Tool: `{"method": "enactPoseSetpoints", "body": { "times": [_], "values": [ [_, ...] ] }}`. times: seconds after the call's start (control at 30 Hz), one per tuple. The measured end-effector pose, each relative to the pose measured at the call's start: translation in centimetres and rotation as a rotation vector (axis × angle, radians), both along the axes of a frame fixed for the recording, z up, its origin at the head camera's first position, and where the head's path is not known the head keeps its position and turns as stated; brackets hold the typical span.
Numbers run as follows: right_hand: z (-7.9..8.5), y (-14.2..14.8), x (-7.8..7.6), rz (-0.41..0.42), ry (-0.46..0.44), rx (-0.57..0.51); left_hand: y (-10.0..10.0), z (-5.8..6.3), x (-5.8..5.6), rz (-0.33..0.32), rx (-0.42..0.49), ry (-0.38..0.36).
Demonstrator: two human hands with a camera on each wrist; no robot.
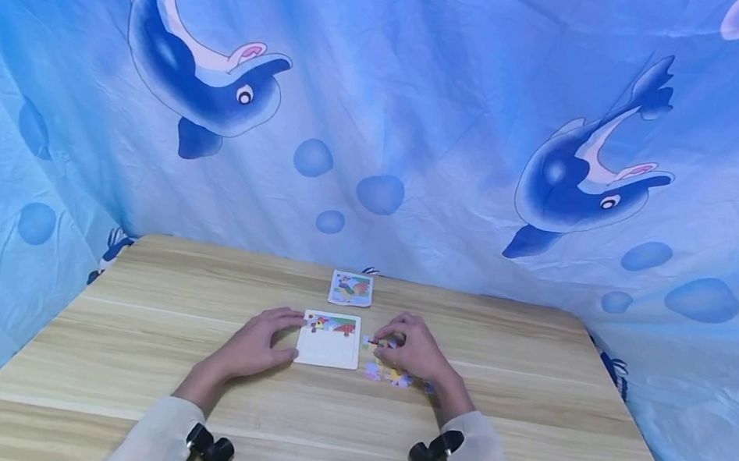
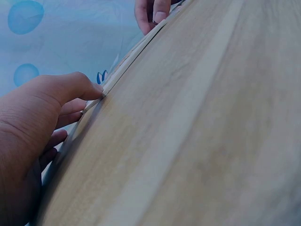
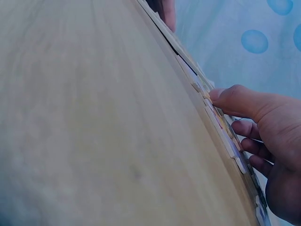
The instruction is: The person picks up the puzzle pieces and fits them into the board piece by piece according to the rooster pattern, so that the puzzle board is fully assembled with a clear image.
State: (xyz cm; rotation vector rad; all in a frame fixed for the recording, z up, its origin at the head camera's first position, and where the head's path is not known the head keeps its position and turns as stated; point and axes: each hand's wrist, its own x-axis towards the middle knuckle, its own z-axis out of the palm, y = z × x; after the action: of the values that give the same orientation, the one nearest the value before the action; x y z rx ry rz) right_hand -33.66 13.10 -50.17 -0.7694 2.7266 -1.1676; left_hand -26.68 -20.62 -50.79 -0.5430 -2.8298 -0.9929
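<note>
A white jigsaw tray [image 1: 328, 347] lies on the table, with a strip of joined picture pieces along its top and a bare lower part. My left hand [image 1: 263, 343] rests at the tray's left side, its fingers and thumb touching the edge; in the left wrist view the thumb [image 2: 89, 89] lies against a corner. To the tray's right, my right hand [image 1: 416, 350] pinches a small dark-patterned puzzle piece [image 1: 374, 341] between thumb and forefinger, low over several loose puzzle pieces [image 1: 400, 378]. The right wrist view shows the loose pieces [image 3: 221, 129] edge-on, partly behind the thumb.
Behind the tray lies a square picture card [image 1: 351, 289] with a colourful cartoon print. The wooden table [image 1: 312, 435] ends at a blue curtain [image 1: 385, 122] printed with dolphins and bubbles. Each sleeve carries a black wrist camera [image 1: 211, 448].
</note>
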Motion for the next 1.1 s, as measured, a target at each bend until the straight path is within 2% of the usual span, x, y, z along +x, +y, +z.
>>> {"method": "enactPoseSetpoints", "body": {
  "times": [0.6, 0.83, 1.1],
  "values": [
    [0.0, -0.5, -0.1, -0.005, 0.046, -0.054, -0.1, 0.0, 0.1, 0.007, 0.004, -0.023],
    [0.9, -2.5, 0.1, 0.039, 0.036, -0.094, 0.0, 0.0, 0.1, 0.002, 0.001, -0.023],
    [1.3, -5.3, 0.1, 0.092, 0.092, -0.051, 0.0, 0.3, 0.1, -0.001, 0.0, -0.014]
  ]
}}
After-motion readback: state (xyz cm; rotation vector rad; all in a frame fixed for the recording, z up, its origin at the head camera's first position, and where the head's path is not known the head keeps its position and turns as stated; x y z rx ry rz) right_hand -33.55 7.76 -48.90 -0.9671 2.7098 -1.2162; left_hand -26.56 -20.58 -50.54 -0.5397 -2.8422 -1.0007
